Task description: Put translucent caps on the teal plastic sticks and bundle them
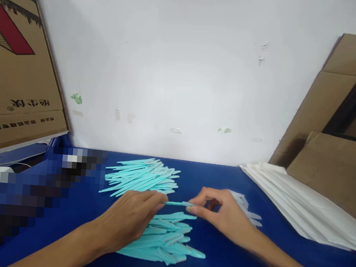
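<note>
So, nearest on the blue counter [217, 262] there's a messy heap of flat turquoise plastic-looking strips [169, 242], partly under the left hand [125, 213]. Just past that, both hands are closed in a fingertip pinch on one slim turquoise piece with a paler end [174, 203]: left on the turquoise end, right hand [231, 220] on the pale one. Looks like the pale part is being handled, can't tell if it's sliding on or off. I'd say moving either end calls for a light, level grip, since it's thin stuff. Behind the right hand, some translucent whitish pieces [241, 199], partly hidden. Toward the far edge, left of middle, another turquoise pile [145, 178] fans out; white sheets [301, 211] stack up by the far right corner. Pale wall [183, 68] behind it all.
</note>
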`<state>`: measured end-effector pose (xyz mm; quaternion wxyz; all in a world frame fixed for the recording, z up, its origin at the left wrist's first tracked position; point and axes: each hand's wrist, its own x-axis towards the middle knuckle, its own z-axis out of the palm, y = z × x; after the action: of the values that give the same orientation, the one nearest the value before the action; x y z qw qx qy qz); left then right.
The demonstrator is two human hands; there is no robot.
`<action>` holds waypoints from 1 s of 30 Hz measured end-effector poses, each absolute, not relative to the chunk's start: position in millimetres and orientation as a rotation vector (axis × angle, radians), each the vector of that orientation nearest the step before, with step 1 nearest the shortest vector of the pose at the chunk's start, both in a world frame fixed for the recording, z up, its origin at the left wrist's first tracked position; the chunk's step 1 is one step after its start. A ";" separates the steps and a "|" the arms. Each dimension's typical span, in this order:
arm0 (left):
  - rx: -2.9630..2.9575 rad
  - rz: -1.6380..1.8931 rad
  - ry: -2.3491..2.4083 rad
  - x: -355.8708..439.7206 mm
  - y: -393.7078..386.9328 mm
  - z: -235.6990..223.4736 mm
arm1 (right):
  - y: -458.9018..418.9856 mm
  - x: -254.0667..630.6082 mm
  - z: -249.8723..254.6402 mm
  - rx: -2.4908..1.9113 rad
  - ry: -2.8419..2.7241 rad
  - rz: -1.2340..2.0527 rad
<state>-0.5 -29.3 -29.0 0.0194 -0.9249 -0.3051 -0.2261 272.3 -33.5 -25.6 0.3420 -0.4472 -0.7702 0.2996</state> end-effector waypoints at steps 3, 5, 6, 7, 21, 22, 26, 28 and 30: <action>-2.782 -0.779 -1.056 -3.6 -22.5 -25.2 | -29.1 280.0 -19.0 -1.150 -2.064 0.546; -2.688 -0.755 -1.183 -10.5 -13.2 -23.6 | -22.6 291.1 -14.5 -1.196 -2.100 0.287; -2.643 -0.733 -1.236 -15.2 -7.5 -23.1 | -18.4 298.5 -12.4 -1.239 -2.117 0.146; -2.609 -0.706 -1.276 -20.4 -1.7 -23.0 | -13.6 306.8 -10.5 -1.297 -2.123 0.012; -2.627 -0.546 -1.311 -32.7 6.0 -15.6 | 19.0 372.9 -12.3 -1.674 -2.400 0.157; -2.730 -0.546 -1.260 -29.5 0.4 -12.2 | 18.0 372.1 -11.5 -1.652 -2.412 0.211; -3.061 -0.419 -1.251 -18.9 -20.4 -1.2 | 14.2 369.9 -11.1 -1.660 -2.435 0.321; -3.145 -0.340 -1.292 -15.8 -25.8 0.7 | 13.3 369.5 -12.7 -1.673 -2.442 0.345; -3.201 -0.290 -1.318 -14.4 -27.2 0.0 | 13.4 368.5 -14.4 -1.667 -2.457 0.370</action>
<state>-14.4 -27.2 0.0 -0.1653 -0.9087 -0.3743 -0.0824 368.5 13.4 -14.4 0.0745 -0.5555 -0.8190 0.1233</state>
